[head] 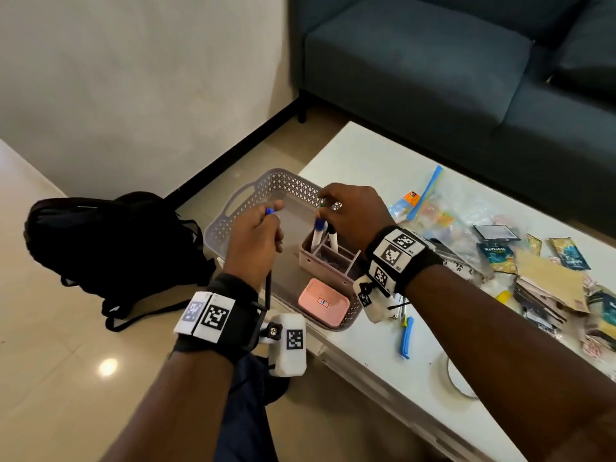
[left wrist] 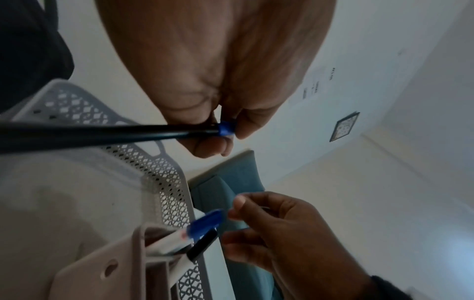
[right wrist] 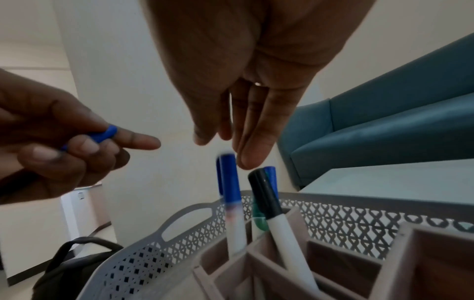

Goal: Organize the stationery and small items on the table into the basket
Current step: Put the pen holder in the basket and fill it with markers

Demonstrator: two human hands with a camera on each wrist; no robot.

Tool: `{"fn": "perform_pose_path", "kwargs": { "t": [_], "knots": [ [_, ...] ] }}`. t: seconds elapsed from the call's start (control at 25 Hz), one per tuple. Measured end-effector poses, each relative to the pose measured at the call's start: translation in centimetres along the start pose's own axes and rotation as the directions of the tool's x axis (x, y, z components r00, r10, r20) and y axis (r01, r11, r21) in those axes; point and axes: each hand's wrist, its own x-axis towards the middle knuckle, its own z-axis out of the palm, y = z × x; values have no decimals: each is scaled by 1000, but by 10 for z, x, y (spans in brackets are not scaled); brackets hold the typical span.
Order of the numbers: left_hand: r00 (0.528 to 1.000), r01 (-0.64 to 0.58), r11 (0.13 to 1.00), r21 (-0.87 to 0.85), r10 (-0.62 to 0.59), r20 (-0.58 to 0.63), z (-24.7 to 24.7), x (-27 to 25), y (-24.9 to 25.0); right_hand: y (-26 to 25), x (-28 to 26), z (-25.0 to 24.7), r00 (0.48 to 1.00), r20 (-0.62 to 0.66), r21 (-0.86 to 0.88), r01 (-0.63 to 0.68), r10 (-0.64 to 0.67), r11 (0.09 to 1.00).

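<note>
A grey lattice basket (head: 253, 195) (right wrist: 333, 213) sits on the left end of the white table (head: 366, 155). In it stand a pinkish divided pen holder (head: 330, 261) (right wrist: 282, 263) and a pink box (head: 321, 303). A blue-capped marker (head: 319, 225) (right wrist: 231, 182) and a black-capped marker (head: 331, 230) (right wrist: 264, 194) stand in the holder. My left hand (head: 271, 211) (left wrist: 225, 132) grips a thin black pen with a blue end (left wrist: 102, 134) (right wrist: 107, 132) over the basket. My right hand (head: 333, 201) (right wrist: 231, 146) hovers just above the markers, fingers straight and holding nothing.
Zip bags and snack packets (head: 450, 211) are piled on the table to the right, with card sleeves (head: 550, 278) beyond. A blue clip (head: 406, 335) lies near the front edge. A black backpack (head: 116, 241) lies on the floor at left; a blue sofa (head: 466, 78) stands behind.
</note>
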Motion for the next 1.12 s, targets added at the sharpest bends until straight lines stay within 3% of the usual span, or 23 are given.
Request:
{"fn": "perform_pose_path", "kwargs": {
  "t": [0.08,0.28,0.4,0.48,0.56,0.84,1.0,1.12],
  "knots": [
    [999,32,999,-1,-32,34,7,2,-6,8,5,1,999,-39,-34,-38,37,999],
    [995,-98,989,115,98,12,11,4,-13,15,1,16,973,194,-134,-99,124,986],
    [993,-97,992,77,101,-59,5,8,-16,8,-2,-2,991,29,-34,-128,129,991],
    [988,-97,993,65,104,-115,-2,13,-18,-3,-3,-25,987,-133,77,-84,94,993],
    [980,-106,993,51,113,-163,-9,16,-17,-19,-4,-39,981,-195,131,3,23,991],
    [976,-127,992,17,128,-174,-17,16,-16,-30,-7,-3,997,6,36,72,-72,997],
    [986,-96,995,-34,91,-138,-14,14,-19,-26,-10,0,993,29,26,110,-111,994],
    [987,-71,994,-82,58,-151,-11,16,-22,-26,-11,-2,975,158,-93,171,-155,981]
  ]
}}
